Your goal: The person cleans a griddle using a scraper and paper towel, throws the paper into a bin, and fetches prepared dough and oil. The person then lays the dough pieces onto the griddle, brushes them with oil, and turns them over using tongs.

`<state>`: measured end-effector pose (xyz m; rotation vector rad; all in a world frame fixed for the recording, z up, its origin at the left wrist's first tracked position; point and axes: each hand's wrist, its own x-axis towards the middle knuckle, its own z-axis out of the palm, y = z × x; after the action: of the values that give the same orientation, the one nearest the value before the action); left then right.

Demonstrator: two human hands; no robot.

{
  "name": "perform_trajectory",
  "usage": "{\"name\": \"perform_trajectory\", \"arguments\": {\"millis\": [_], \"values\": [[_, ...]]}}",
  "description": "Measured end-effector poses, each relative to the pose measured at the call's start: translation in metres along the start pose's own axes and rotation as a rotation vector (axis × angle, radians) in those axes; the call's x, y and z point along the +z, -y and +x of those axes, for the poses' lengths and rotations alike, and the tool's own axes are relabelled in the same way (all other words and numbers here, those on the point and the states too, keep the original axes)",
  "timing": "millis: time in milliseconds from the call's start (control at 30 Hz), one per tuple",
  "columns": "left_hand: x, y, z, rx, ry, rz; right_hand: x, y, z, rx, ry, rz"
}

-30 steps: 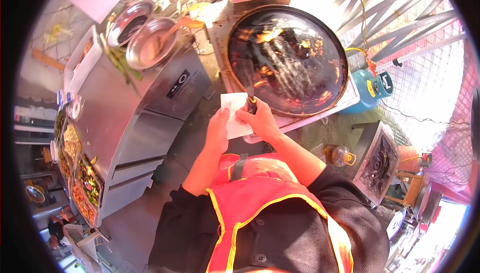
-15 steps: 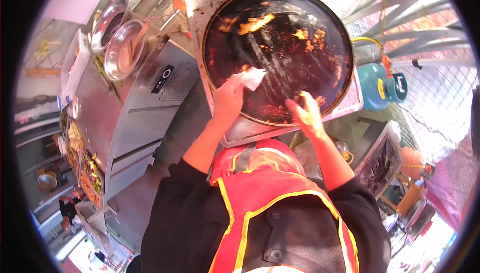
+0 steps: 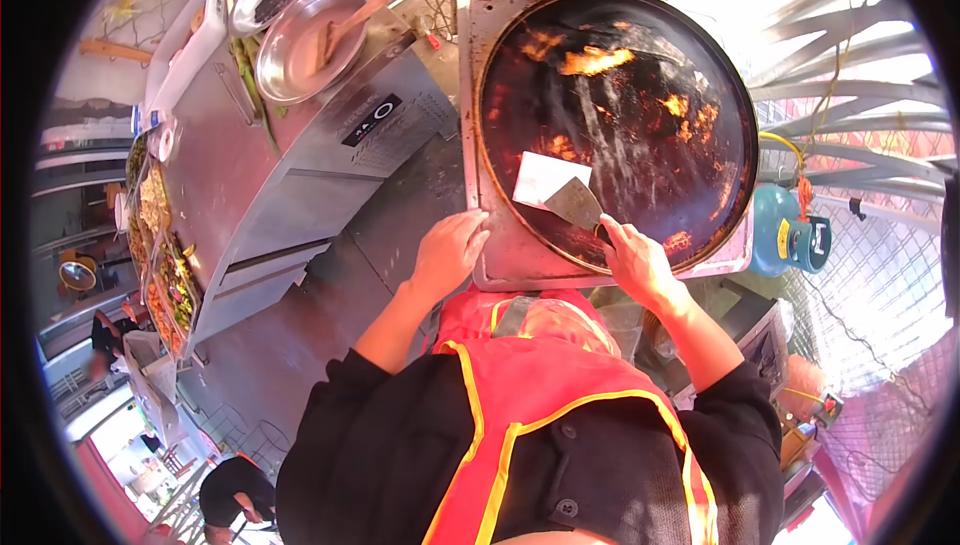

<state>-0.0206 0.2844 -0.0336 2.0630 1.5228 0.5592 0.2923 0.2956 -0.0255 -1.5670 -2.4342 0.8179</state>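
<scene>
A large round black griddle (image 3: 640, 165), stained with orange-brown patches, sits on a metal stand. On its near left part lies a white, paper-like sheet (image 3: 545, 177). My right hand (image 3: 642, 265), at the near rim, is closed around the short handle of a scraper (image 3: 574, 205). The scraper's flat metal blade overlaps the lower right corner of the sheet. My left hand (image 3: 450, 248) is off the griddle, beside the near left corner of the stand (image 3: 505, 265). It holds nothing, and its fingers are stretched out.
To the left stands a steel counter (image 3: 235, 185) with metal bowls (image 3: 300, 70), a wooden utensil, green stalks and trays of chopped food. A teal gas cylinder (image 3: 775, 240) is right of the griddle. Another person (image 3: 237, 493) appears at the lower left.
My left hand has let go of the white sheet and drawn back off the griddle. The scraper's blade now lies over the sheet. The whole view has shifted, with the griddle further right.
</scene>
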Motion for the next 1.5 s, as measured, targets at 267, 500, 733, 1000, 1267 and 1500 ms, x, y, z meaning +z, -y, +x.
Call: {"name": "perform_trajectory", "arguments": {"millis": [267, 500, 733, 1000, 1267, 1500], "values": [[-0.002, 0.033, -0.054, -0.219, -0.077, -0.1, 0.015, 0.018, 0.071, -0.019, 0.167, -0.272], [-0.008, 0.044, -0.059, -0.294, -0.161, -0.099, -0.024, 0.006, 0.195, -0.091, 0.153, -0.452], [-0.004, 0.043, -0.068, -0.378, -0.184, -0.112, -0.099, 0.002, 0.219, -0.406, 0.169, -0.497], [0.004, 0.034, -0.07, -0.473, -0.194, -0.129, -0.076, -0.017, 0.274, -0.87, 0.31, -0.727], [0.02, 0.027, -0.063, -0.551, -0.21, -0.113, -0.088, -0.025, 0.346, -0.915, 0.287, -0.792], [0.026, 0.014, -0.055, -0.62, -0.213, -0.106, -0.121, -0.078, 0.389, -0.662, 0.298, -0.802]]}}
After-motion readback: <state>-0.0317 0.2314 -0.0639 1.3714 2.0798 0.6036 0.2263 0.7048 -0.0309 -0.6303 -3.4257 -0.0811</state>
